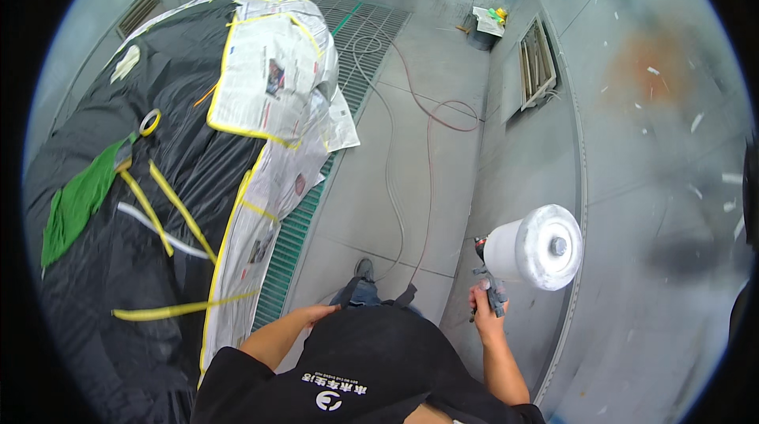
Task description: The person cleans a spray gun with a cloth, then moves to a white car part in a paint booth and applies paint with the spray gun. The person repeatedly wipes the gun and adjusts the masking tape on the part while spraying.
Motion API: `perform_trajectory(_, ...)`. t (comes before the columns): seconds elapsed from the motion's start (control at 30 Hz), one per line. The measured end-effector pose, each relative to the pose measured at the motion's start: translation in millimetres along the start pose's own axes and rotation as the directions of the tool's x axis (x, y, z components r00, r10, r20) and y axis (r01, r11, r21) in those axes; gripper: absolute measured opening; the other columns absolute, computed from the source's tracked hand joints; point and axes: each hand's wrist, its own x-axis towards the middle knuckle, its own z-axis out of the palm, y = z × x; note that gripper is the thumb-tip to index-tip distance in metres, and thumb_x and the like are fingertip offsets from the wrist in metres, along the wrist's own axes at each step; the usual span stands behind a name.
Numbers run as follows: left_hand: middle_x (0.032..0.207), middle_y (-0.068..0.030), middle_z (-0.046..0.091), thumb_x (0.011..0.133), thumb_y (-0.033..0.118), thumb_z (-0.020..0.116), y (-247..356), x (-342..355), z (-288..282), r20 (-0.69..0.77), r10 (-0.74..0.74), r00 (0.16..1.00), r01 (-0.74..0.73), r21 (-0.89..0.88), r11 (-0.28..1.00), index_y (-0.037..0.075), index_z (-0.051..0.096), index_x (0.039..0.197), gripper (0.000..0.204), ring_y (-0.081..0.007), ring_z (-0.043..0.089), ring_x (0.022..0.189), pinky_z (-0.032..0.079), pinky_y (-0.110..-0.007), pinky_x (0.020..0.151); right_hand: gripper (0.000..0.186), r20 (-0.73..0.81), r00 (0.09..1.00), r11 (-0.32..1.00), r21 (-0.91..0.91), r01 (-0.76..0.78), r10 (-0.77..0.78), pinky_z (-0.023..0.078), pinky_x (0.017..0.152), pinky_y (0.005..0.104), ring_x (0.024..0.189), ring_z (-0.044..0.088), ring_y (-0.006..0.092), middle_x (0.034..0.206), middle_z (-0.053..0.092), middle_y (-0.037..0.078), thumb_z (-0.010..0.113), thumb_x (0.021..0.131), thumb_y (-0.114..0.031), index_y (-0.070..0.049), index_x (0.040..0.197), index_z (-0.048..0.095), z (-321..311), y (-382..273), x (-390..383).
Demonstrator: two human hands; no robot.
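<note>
My right hand (482, 299) is closed round the grip of a spray gun (496, 297), held out to my right at about waist height. On the gun sits a large white cup (545, 247) with a round lid, smudged with grey, and a knob in its middle. My left hand (318, 312) rests by my waist against my dark clothing, its fingers stretched out and partly hidden at the tips. To my left stands a large shape covered with black sheeting (158, 210) and newspaper (265, 76), edged with yellow tape.
A roll of yellow tape (149, 123), loose tape strips (158, 312) and a green cloth (85, 201) lie on the sheeting. Hoses (431, 171) trail over the grey floor beside a green floor grate (288, 254). A dark bin (480, 31) stands by the right wall (545, 147).
</note>
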Motion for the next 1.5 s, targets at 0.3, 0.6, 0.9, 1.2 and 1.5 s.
perform_trajectory(0.3, 0.088, -0.0035, 0.072, 0.084, 0.038, 0.071, 240, 25, -34, -0.067, 0.496, 0.866, -0.386, 0.541, 0.747, 0.009, 0.073, 0.096, 0.031, -0.0141, 0.067, 0.084, 0.052, -0.032, 0.076, 0.022, -0.031, 0.999, 0.999, 0.016, 0.028, -0.027, 0.04, 0.05, 0.0239, 0.055, 0.051, 0.0093, 0.068, 0.057, 0.004, 0.06, 0.096, -0.023, -0.003, 0.088, 0.055, 0, -33, 252)
perform_trajectory(0.6, 0.103, -0.0216, 0.067, 0.085, 0.035, 0.061, 517, 82, -25, 0.002, 0.43, 0.903, -0.257, 0.804, 0.535, 0.004, 0.068, 0.105, 0.038, -0.0368, 0.065, 0.096, 0.051, -0.044, 0.081, 0.023, 0.108, 0.989, 0.994, -0.036, 0.103, -0.099, 0.04, 0.05, 0.0237, 0.057, 0.052, 0.0084, 0.068, 0.058, 0.003, 0.061, 0.095, -0.021, -0.002, 0.083, 0.057, -8, -61, 545)
perform_trajectory(0.9, 0.099, -0.018, 0.064, 0.087, 0.028, 0.056, 706, 121, -24, -0.249, 0.822, 0.512, -0.276, 0.858, 0.432, 0.004, 0.068, 0.097, 0.029, -0.0384, 0.062, 0.088, 0.051, -0.047, 0.079, 0.015, 0.29, 0.949, 0.992, 0.0, 0.129, -0.123, 0.039, 0.05, 0.0242, 0.055, 0.05, 0.0091, 0.067, 0.057, 0.003, 0.059, 0.094, -0.016, -0.003, 0.091, 0.055, 7, -99, 805)
perform_trajectory(1.2, 0.111, -0.0189, 0.065, 0.08, 0.038, 0.07, 930, 137, -97, -0.475, 0.448, 0.757, -0.233, 0.443, 0.865, 0.007, 0.065, 0.116, 0.048, -0.0341, 0.065, 0.094, 0.051, -0.044, 0.081, 0.014, 0.413, 0.898, 0.985, -0.011, 0.169, -0.15, 0.041, 0.051, 0.0242, 0.057, 0.052, 0.0096, 0.07, 0.059, 0.005, 0.061, 0.093, -0.015, -0.001, 0.092, 0.056, 97, -123, 1080)
perform_trajectory(1.5, 0.15, -0.0214, 0.035, 0.069, 0.044, 0.084, 1377, 14, -121, -0.333, 0.94, -0.077, -0.827, 0.548, 0.126, 0.003, 0.021, 0.151, 0.111, -0.0358, 0.037, 0.139, 0.031, -0.046, 0.113, 0.016, 0.644, 0.75, 0.964, -0.074, 0.254, -0.149, 0.046, 0.057, 0.0265, 0.064, 0.058, 0.0111, 0.073, 0.063, 0.005, 0.062, 0.091, -0.014, 0.002, 0.088, 0.062, 230, -213, 1314)
